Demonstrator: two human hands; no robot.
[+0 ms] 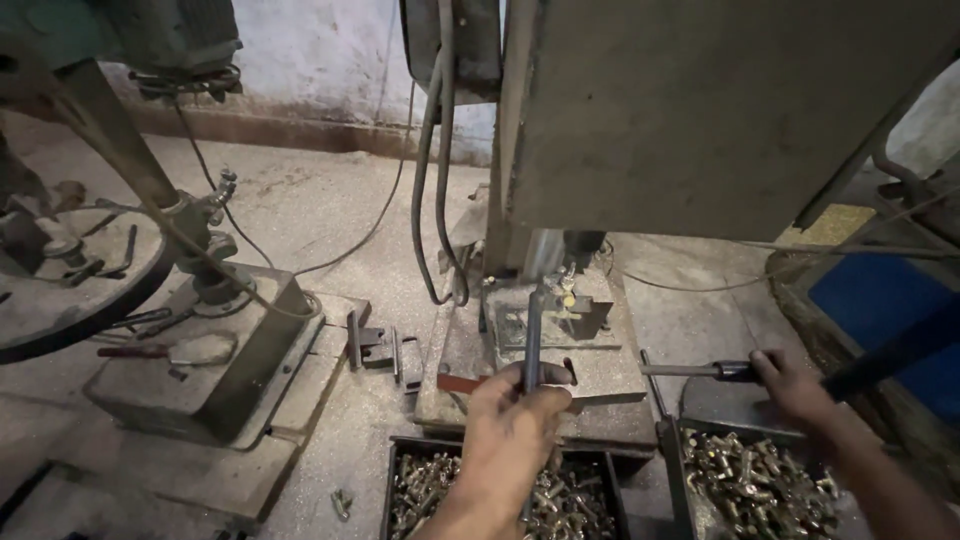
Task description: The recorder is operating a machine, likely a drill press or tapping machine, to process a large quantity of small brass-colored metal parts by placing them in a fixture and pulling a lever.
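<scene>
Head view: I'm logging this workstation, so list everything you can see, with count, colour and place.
Drilling machine: one, grey, upper centre over a small vise.
Rod: one, dark grey, upright at centre.
Lever handle: one, grey metal, right of centre.
Left tray: one, black, full of brassy fittings, bottom centre.
Right tray: one, dark, full of brassy fittings, bottom right.
Second machine: one, grey, on the left.
Cables: two, grey, hanging at centre.
Blue bin: one, right edge.
Left hand: grips the rod.
Right hand: grips the lever handle.

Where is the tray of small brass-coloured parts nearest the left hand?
In the head view, that dark tray sits at bottom centre, directly under the left hand, in front of the drilling machine's base plate.
</scene>
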